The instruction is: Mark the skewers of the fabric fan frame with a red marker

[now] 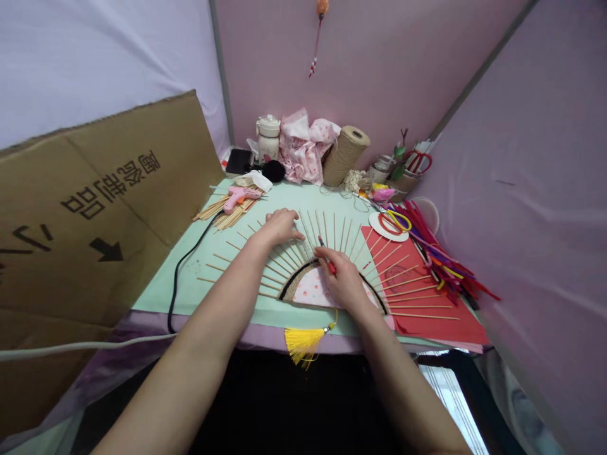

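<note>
A half-round fan (310,287) lies on the table, its pale dotted cloth edged by a twine band and a black strip. Thin wooden sticks (342,234) spread outward from it. My left hand (283,227) is over the upper sticks, fingers on what looks like a clear ruler (306,248) lying along them. In my right hand (342,278) is a red pen (331,266), its dark tip pointing up and away among the sticks near the ruler. From the fan's lower edge hangs a yellow tassel (304,344) over the table edge.
A pink glue gun (237,197) rests on loose sticks at left, its cord trailing forward. Red sheets (441,319), scissors (396,221) and pipe cleaners (441,259) lie at right. Behind stand a bottle (268,136) and twine spool (345,158). A cardboard sheet (142,208) stands left.
</note>
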A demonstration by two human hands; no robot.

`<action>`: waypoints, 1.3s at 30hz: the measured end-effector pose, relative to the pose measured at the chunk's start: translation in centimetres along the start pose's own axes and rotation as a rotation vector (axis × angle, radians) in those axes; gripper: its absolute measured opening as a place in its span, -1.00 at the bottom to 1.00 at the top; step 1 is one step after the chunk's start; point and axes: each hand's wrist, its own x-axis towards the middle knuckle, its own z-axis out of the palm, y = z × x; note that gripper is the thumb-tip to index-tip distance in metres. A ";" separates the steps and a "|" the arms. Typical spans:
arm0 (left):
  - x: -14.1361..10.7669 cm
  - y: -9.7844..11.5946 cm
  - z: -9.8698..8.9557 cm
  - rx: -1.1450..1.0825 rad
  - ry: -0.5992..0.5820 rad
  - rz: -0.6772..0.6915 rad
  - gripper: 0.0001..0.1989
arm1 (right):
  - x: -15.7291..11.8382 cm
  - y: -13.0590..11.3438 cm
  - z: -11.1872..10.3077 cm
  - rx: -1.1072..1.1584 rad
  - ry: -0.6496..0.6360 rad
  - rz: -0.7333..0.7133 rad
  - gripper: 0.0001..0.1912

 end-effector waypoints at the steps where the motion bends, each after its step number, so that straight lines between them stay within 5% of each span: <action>1: 0.0 0.0 0.0 0.002 -0.003 -0.004 -0.38 | 0.0 0.0 0.0 -0.006 -0.002 -0.001 -0.68; 12: -0.1 0.1 0.2 0.027 0.012 -0.013 -0.36 | -0.1 -0.1 0.1 -0.020 0.027 -0.020 -0.66; 19: 0.2 -0.3 0.5 0.027 0.016 -0.006 -0.36 | -0.7 -2.6 -0.2 -0.181 0.058 -0.098 -0.67; 27: -0.2 -0.1 0.2 0.030 0.003 0.000 -0.37 | -1.0 -5.4 1.6 -0.376 0.000 -0.180 -0.72; 39: -0.3 -0.1 0.2 0.024 0.002 0.001 -0.37 | -0.9 -6.0 3.1 -0.427 -0.009 -0.149 -0.67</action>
